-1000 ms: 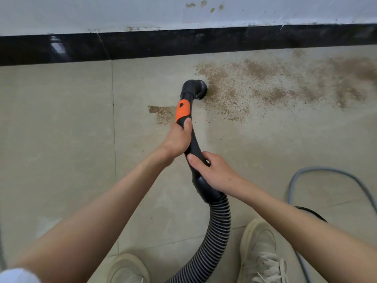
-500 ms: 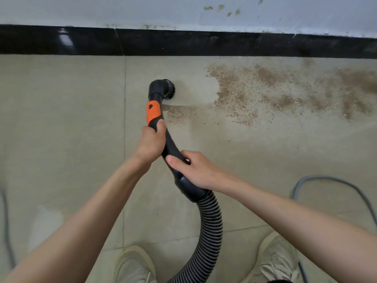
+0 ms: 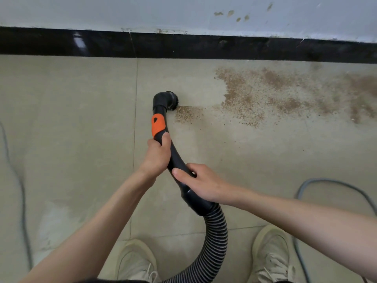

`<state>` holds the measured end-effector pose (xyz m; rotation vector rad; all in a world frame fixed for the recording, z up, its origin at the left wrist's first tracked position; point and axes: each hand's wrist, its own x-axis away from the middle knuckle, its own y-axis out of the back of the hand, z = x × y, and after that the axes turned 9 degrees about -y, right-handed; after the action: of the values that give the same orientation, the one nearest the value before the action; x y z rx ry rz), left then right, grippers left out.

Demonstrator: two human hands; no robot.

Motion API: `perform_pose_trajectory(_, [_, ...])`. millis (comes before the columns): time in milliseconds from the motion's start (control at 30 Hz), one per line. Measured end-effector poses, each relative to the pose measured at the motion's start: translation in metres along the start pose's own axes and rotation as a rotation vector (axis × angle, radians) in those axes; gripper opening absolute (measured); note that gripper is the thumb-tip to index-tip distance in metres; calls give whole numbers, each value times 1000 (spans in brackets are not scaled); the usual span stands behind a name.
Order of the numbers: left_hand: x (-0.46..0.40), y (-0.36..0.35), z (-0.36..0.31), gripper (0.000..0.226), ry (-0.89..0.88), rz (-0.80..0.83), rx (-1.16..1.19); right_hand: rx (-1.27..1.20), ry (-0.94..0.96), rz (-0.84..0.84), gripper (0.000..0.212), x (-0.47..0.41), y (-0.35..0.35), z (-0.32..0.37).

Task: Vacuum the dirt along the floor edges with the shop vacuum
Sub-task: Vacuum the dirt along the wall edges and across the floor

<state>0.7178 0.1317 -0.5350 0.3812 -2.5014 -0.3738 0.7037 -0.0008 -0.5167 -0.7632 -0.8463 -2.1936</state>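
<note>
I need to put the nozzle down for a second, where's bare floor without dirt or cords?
Bare tile lies left of the brush nozzle, between the black baseboard and the thin cord. Right of the nozzle it is crowded: dirt spreads along the baseboard, and the gray cable curves nearer the right shoe.

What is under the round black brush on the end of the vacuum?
The brush head sits on the floor tile, with a brown dirt patch just beside it. Anything right beneath it is covered.

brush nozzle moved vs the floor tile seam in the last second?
Yes. The brush nozzle has swept left toward the floor tile seam, then back from the black baseboard.
</note>
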Motion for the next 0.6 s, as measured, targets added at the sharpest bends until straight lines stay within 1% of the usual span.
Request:
perform_pose_trajectory(167, [13, -27, -4, 46, -33, 90, -18, -111, -55, -23, 36, 19, 8, -24])
perform_pose_trajectory(333, [11, -42, -12, 53, -50, 173, -63, -220, -109, -63, 35, 29, 14, -31])
perform_pose_trajectory(433, [7, -44, -20, 56, -61, 221, -72, -204, -111, -104, 35, 30, 16, -29])
perform_pose_trajectory(600, [2, -41, -27, 57, -65, 240, -98, -214, -114, -129, 33, 27, 15, -23])
